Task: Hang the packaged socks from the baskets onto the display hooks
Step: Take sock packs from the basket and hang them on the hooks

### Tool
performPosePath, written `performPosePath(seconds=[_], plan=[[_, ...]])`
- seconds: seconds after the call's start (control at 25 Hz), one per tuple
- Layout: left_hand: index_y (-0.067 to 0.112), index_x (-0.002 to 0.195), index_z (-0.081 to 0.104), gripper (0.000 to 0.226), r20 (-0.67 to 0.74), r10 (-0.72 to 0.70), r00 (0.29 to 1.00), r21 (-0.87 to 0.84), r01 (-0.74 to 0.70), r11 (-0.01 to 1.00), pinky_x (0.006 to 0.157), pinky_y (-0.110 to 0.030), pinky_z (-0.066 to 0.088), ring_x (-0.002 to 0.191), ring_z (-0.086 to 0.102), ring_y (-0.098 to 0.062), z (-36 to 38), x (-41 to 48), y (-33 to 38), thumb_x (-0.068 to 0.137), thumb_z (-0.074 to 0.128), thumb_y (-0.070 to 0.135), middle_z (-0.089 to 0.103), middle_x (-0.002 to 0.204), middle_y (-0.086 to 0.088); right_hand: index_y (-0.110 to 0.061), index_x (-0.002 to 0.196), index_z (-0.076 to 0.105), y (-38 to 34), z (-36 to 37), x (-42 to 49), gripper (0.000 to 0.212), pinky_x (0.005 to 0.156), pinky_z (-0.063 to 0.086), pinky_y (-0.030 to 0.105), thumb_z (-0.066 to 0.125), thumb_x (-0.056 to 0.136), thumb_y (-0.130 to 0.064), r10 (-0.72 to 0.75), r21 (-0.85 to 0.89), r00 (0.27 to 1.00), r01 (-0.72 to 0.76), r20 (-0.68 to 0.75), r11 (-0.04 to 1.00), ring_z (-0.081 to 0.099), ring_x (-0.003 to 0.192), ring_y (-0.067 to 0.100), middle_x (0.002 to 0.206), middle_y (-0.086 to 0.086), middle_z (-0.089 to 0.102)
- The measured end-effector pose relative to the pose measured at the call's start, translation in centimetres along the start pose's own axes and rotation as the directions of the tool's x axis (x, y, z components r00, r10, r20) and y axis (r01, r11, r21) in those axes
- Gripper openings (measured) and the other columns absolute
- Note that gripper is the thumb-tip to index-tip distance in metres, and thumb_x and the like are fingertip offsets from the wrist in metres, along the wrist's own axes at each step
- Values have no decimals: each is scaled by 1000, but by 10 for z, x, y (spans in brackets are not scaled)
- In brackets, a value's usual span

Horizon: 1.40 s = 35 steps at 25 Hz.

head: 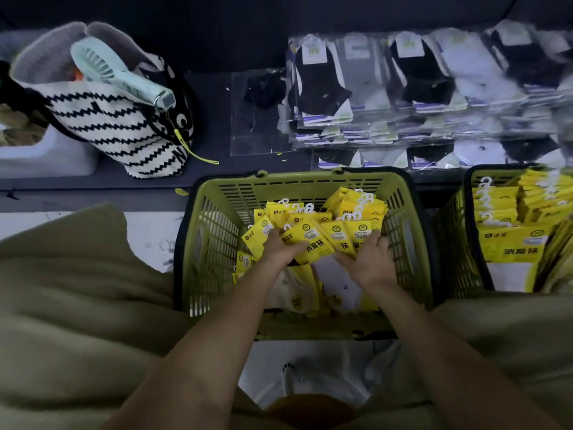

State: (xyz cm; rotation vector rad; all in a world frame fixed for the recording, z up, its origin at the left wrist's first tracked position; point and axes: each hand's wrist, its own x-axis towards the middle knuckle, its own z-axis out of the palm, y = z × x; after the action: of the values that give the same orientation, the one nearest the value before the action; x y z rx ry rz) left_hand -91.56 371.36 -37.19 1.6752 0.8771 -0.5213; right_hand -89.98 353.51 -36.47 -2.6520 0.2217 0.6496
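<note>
Packaged socks (313, 240) sit fanned in your left hand (280, 252) and right hand (369, 259), both clamped on them; loose outer packs could slip.

A dimly lit scene is viewed from above. A dark low shelf (210, 119) is seen running across the upper part, with a still darker surface (217, 32) behind it. Below the shelf, a pale, scuffed floor (148, 231) is shown. At the left, a black-and-white zigzag tote bag (102, 119) is stood on the shelf, and a mint-green handheld fan (102, 69) is laid across its open mouth. A white box (40, 156) is partly seen just beside the bag.
</note>
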Motion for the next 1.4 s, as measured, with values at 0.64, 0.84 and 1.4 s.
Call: performPosePath(seconds=[0.64,0.84,1.4], plan=[[12,145,21,76,54,129,990,179,-137,974,103,-35,41,127,42,-29,19,-9,12,85,67,20,36,143,-14,-8,128,40,2,10,-11,77,88,42,36,77,70,-43,-91,255,986,126,-143,959,51,115,33,123,15,54],[17,148,12,82,120,173,977,7,-175,984,73,-23,52,106,54,-20,16,-23,12,86,65,13,46,136,-10,-11,125,51,1,7,-5,67,89,47,38,72,74,-47,-143,171,990,143,-11,975,53,113,32,119,13,59],[25,104,58,37,167,611,774,-334,-539,773,73,-24,55,89,68,-12,-58,-64,173,73,77,20,70,98,5,-19,101,67,-104,-182,-9,21,66,51,10,71,80,-15,-436,712,884,416,-170,565,63,85,2,99,-1,69]])
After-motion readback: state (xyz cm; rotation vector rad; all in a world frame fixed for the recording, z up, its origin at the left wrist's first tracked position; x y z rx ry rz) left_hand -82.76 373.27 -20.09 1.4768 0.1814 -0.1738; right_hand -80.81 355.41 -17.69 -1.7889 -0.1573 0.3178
